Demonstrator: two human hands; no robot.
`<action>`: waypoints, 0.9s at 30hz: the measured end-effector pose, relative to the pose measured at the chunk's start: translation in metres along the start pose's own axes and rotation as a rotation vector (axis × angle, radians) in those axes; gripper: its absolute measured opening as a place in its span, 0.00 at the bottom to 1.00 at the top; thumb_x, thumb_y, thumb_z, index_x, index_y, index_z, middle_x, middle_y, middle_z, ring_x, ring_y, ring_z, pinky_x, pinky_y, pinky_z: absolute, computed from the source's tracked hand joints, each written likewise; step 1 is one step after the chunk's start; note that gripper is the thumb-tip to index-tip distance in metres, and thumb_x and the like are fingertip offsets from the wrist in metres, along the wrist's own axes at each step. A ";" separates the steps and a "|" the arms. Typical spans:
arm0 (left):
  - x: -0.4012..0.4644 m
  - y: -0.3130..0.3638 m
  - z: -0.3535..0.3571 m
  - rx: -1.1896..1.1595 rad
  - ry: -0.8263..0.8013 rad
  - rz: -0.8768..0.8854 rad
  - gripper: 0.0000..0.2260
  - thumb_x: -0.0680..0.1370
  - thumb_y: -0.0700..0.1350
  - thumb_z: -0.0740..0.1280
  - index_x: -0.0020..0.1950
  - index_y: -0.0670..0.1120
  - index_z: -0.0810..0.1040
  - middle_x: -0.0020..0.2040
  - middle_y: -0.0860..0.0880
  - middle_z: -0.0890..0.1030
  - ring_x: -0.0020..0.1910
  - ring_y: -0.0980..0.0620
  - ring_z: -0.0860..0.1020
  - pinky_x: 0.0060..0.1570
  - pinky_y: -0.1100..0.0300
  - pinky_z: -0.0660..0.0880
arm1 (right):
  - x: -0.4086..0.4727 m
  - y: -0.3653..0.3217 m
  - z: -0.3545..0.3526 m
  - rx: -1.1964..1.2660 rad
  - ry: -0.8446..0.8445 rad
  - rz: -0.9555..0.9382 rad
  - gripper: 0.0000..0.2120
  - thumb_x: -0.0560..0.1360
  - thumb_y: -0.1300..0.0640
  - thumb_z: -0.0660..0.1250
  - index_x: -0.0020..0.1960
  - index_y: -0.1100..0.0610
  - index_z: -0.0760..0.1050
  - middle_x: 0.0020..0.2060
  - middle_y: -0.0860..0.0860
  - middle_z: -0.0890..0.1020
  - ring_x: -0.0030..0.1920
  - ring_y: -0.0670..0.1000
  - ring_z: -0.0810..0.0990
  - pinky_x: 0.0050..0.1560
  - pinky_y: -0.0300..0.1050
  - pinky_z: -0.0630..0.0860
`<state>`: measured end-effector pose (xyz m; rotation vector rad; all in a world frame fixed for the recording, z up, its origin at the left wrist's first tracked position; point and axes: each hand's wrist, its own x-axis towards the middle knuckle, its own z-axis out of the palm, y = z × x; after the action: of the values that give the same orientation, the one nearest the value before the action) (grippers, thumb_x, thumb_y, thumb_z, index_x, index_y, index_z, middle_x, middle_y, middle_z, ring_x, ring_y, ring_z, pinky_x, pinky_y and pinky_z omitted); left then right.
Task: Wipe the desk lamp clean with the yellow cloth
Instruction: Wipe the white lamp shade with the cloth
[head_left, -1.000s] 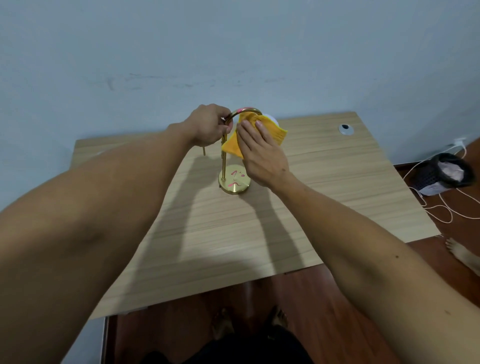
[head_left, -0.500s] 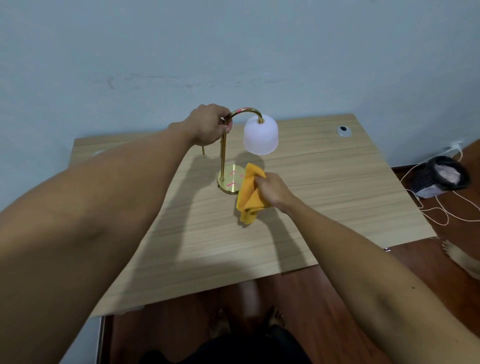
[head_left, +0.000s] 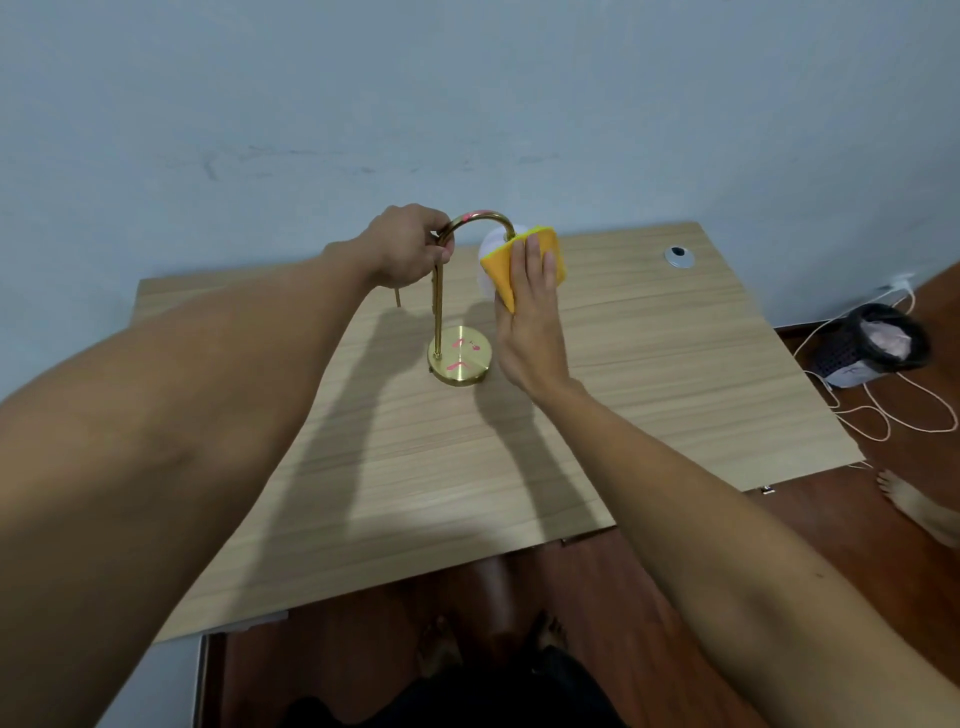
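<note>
1. Head view, looking down over both forearms: the desk lamp (head_left: 457, 291) stands upright on the wooden desk (head_left: 649, 374), towards the far edge near the blue wall (head_left: 467, 104), its round brass base (head_left: 460, 361) flat on the wood.

2. The left hand (head_left: 408, 244) is curled tight around the top of the brass stem, just where the stem bends into its arch. I judge this grip is there to brace the lamp: the stem is thin and the shade hangs off to one side, so pressure on the shade would otherwise swing or tip it.

3. The right hand (head_left: 530, 312) is spread nearly flat, fingers (head_left: 532, 260) extended upwards, pressing the yellow cloth (head_left: 553, 252) against the near side of the white shade (head_left: 489, 249). It pins the cloth rather than clenching it; a broad, open palm covers more of the curved surface per stroke.

4. The cloth is folded into a pad and wraps the front and right of the shade, so only a strip of white shows at the left edge, below the end of the arch.

5. The step in hand appears to be wiping the shade. Pink marks show on the arch and on the base, which suggests these parts are not yet cleaned.

6. Off the desk's right side, a dark bin (head_left: 872, 343) and loose white cord (head_left: 883, 415) lie on the reddish floor, well apart from the work.
</note>
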<state>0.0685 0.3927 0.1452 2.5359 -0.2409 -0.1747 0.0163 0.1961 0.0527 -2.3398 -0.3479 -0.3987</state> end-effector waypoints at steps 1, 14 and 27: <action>0.000 0.000 0.000 -0.004 0.001 0.002 0.04 0.78 0.43 0.67 0.48 0.50 0.81 0.47 0.51 0.83 0.50 0.49 0.80 0.53 0.56 0.74 | -0.008 0.001 0.006 -0.060 0.012 -0.010 0.28 0.84 0.59 0.58 0.80 0.61 0.52 0.81 0.57 0.54 0.81 0.62 0.47 0.80 0.49 0.48; 0.001 0.000 0.000 -0.006 -0.008 0.016 0.04 0.78 0.42 0.67 0.47 0.50 0.80 0.48 0.49 0.85 0.51 0.49 0.81 0.52 0.57 0.73 | -0.032 0.006 0.013 -0.196 0.013 -0.018 0.31 0.82 0.57 0.60 0.80 0.63 0.52 0.81 0.59 0.54 0.81 0.63 0.49 0.78 0.62 0.56; 0.003 -0.003 -0.001 -0.028 -0.019 0.010 0.04 0.78 0.42 0.67 0.47 0.50 0.80 0.46 0.51 0.84 0.50 0.50 0.81 0.50 0.58 0.72 | -0.028 -0.001 0.016 -0.132 0.058 0.047 0.30 0.83 0.59 0.59 0.80 0.62 0.51 0.81 0.58 0.53 0.81 0.61 0.49 0.79 0.62 0.52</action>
<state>0.0722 0.3953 0.1436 2.5060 -0.2570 -0.1965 -0.0063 0.2047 0.0317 -2.4543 -0.2443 -0.4784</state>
